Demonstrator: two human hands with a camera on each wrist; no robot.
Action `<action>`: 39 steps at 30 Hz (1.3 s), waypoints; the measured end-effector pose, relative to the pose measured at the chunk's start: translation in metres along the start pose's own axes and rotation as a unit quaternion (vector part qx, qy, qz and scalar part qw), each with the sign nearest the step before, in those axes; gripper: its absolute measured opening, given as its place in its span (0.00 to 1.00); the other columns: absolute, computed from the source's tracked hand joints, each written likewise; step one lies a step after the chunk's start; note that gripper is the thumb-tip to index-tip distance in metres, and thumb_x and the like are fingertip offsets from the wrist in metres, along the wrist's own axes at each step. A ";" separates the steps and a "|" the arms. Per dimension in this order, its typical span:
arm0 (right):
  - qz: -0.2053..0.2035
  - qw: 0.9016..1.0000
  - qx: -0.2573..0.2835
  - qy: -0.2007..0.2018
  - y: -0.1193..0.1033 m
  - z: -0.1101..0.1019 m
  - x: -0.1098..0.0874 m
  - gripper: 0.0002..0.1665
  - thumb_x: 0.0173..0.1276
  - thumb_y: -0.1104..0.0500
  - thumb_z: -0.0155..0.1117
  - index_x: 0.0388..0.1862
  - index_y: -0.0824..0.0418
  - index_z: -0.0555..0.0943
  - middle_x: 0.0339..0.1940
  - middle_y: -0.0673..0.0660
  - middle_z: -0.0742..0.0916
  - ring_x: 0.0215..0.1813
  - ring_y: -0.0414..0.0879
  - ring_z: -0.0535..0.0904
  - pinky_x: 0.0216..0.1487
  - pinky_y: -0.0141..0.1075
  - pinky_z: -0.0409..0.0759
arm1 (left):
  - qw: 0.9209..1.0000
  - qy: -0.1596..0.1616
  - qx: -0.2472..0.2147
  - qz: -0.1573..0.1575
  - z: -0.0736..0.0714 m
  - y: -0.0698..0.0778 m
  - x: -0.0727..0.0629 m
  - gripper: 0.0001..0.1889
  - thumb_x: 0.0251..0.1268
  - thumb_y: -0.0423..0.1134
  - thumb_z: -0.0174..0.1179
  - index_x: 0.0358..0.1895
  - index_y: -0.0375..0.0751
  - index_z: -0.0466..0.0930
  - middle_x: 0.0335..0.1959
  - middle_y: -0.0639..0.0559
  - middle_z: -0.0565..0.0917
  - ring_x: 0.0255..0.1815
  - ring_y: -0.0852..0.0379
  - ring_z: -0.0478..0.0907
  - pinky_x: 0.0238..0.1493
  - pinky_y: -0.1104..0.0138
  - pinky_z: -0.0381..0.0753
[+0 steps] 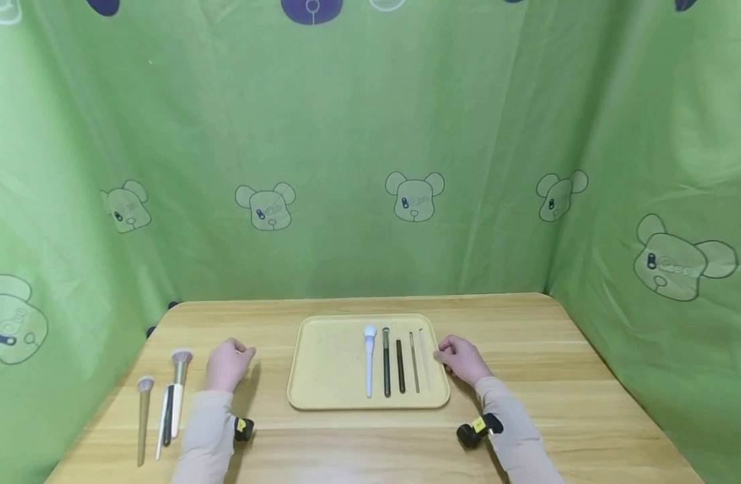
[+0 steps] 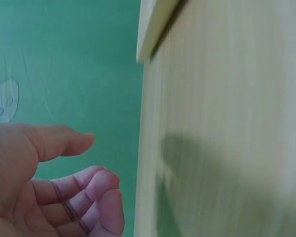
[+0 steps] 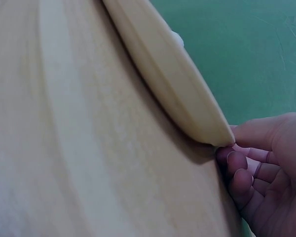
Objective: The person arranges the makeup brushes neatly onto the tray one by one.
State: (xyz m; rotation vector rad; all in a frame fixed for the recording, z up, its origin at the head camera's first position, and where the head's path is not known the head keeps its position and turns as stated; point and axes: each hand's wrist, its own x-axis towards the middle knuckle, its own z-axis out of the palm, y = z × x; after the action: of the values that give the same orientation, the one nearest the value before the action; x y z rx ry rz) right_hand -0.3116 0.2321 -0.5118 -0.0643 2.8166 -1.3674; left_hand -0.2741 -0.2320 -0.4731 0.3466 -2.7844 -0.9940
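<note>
A cream tray (image 1: 325,363) lies on the wooden table, with makeup brushes laid side by side on its right half. Among them are a pale fluffy brush (image 1: 369,363), a dark green brush (image 1: 386,366), a short black one (image 1: 401,368), a thin brown one (image 1: 414,363) and a very thin pale one (image 1: 425,359). My right hand (image 1: 461,359) pinches the tray's right rim, thumb above and fingers curled beneath it in the right wrist view. To the left of the tray, my left hand (image 1: 228,365) hovers above the table, fingers loosely curled around nothing.
More brushes lie at the table's left: a tan-handled one (image 1: 143,420), a large white-handled one (image 1: 178,396), and a dark one (image 1: 168,420) beside a slim white one (image 1: 162,427). A green curtain (image 1: 346,134) with bear prints surrounds the table (image 1: 528,349).
</note>
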 end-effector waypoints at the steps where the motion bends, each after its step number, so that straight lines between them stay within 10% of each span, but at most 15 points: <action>1: 0.001 1.000 0.001 0.000 0.000 0.000 0.000 0.08 0.66 0.62 0.62 0.39 0.67 0.77 0.22 0.53 0.78 0.24 0.42 0.74 0.26 0.32 0.75 | 1.000 -0.001 0.001 -0.002 -0.003 -0.004 0.000 0.15 0.64 0.43 0.58 0.39 0.30 0.78 0.29 0.40 0.84 0.27 0.49 0.78 0.27 0.62 0.74; 10: 0.000 1.000 0.008 0.005 -0.001 0.000 -0.002 0.08 0.65 0.62 0.62 0.39 0.67 0.76 0.21 0.53 0.78 0.24 0.43 0.74 0.25 0.33 0.74 | 1.000 -0.003 0.026 -0.008 -0.028 -0.031 -0.001 0.16 0.65 0.42 0.57 0.41 0.28 0.76 0.28 0.37 0.83 0.28 0.47 0.78 0.30 0.60 0.75; 25: 0.004 1.000 0.010 0.004 -0.002 0.000 -0.001 0.07 0.65 0.63 0.62 0.38 0.66 0.76 0.21 0.52 0.77 0.23 0.42 0.73 0.25 0.31 0.74 | 0.999 0.000 0.019 -0.043 -0.073 -0.065 -0.005 0.20 0.67 0.43 0.53 0.49 0.26 0.76 0.55 0.26 0.78 0.51 0.29 0.76 0.51 0.44 0.72; 39: -0.010 1.000 -0.002 0.010 -0.001 0.000 -0.002 0.08 0.64 0.63 0.63 0.38 0.67 0.77 0.23 0.52 0.80 0.24 0.41 0.75 0.27 0.31 0.75 | 0.997 -0.038 0.041 -0.052 -0.083 -0.080 -0.009 0.11 0.58 0.38 0.60 0.31 0.31 0.75 0.27 0.38 0.79 0.28 0.48 0.74 0.25 0.66 0.69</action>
State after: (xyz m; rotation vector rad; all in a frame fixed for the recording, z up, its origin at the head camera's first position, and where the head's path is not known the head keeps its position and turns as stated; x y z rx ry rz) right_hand -0.3099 0.2313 -0.5112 -0.0805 2.8438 -1.3734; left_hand -0.2333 -0.3395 -0.4620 0.4777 -2.9080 -0.9363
